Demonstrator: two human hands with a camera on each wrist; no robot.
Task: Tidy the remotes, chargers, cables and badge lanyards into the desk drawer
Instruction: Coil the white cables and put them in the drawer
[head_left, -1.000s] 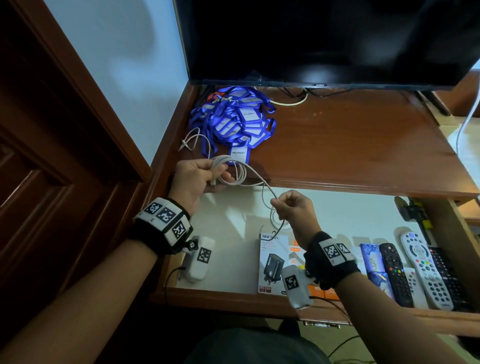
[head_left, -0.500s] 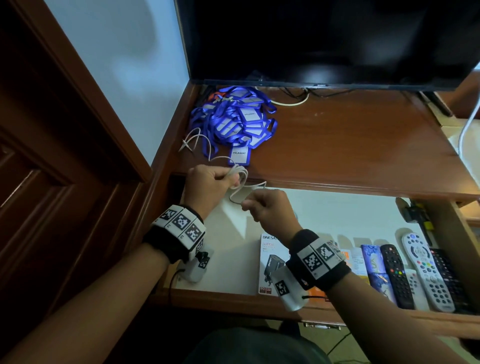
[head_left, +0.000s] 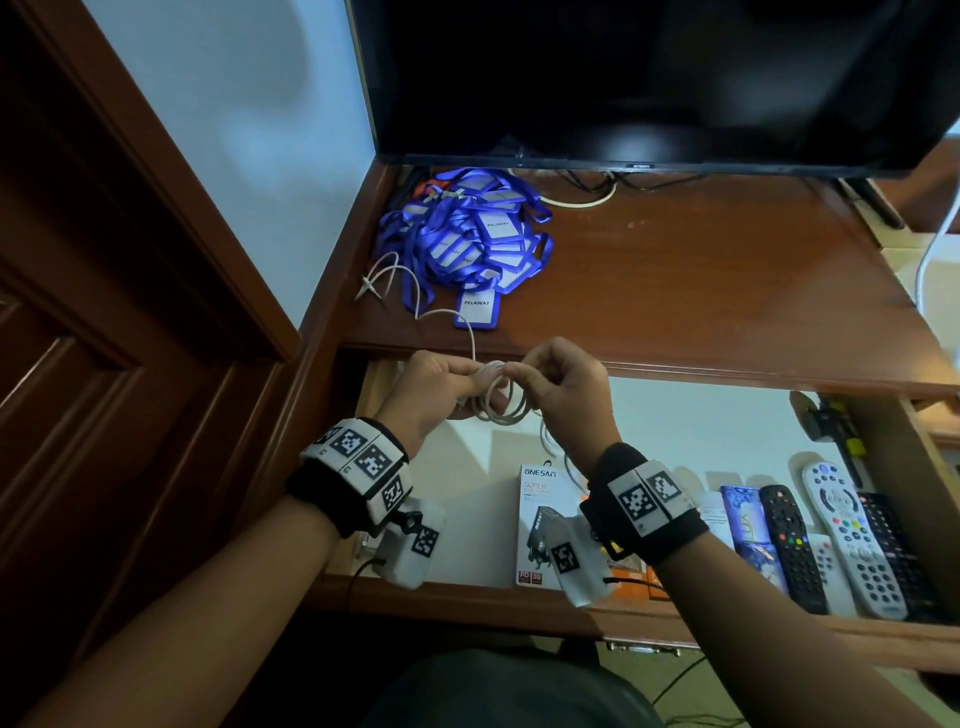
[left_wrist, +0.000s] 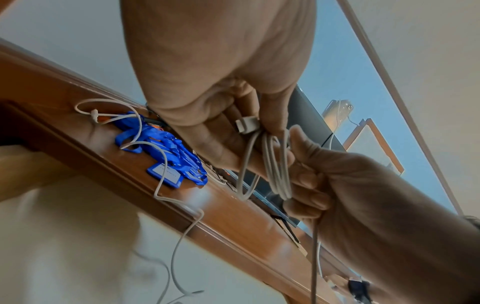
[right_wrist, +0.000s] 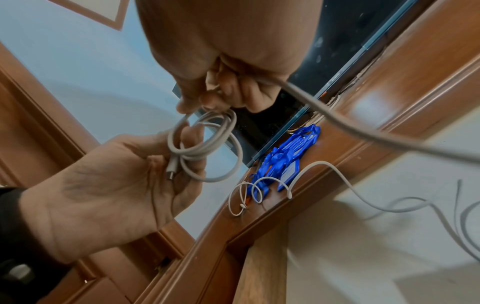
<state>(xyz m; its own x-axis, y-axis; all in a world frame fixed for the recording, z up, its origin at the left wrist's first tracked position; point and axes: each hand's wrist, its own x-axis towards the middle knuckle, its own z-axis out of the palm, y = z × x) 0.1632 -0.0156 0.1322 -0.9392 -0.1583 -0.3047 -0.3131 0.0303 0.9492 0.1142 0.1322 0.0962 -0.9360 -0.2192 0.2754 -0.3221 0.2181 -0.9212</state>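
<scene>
Both hands hold a white cable (head_left: 500, 400) wound into a small coil above the back left of the open drawer (head_left: 701, 431). My left hand (head_left: 467, 387) grips the coil (left_wrist: 276, 164) with its plug end (left_wrist: 246, 123) at the fingers. Touching the coil's top, my right hand (head_left: 530, 379) pinches the cable (right_wrist: 200, 112), and the loose tail (right_wrist: 363, 131) runs down from it. Blue badge lanyards (head_left: 478, 228) lie heaped on the desk top (head_left: 701, 291). Remotes (head_left: 852, 540) and a charger box (head_left: 543, 519) lie in the drawer.
A thinner white cable (head_left: 395, 280) lies beside the lanyards and trails over the desk edge (left_wrist: 182, 207) toward the drawer. A dark screen (head_left: 649, 78) stands at the back of the desk. A wooden door (head_left: 104, 338) is to the left. The drawer's front rail (head_left: 519, 608) is near my wrists.
My right hand has come up and left to meet the left hand, laying the slack cable onto the coil. The span of cable between the hands is gone.
</scene>
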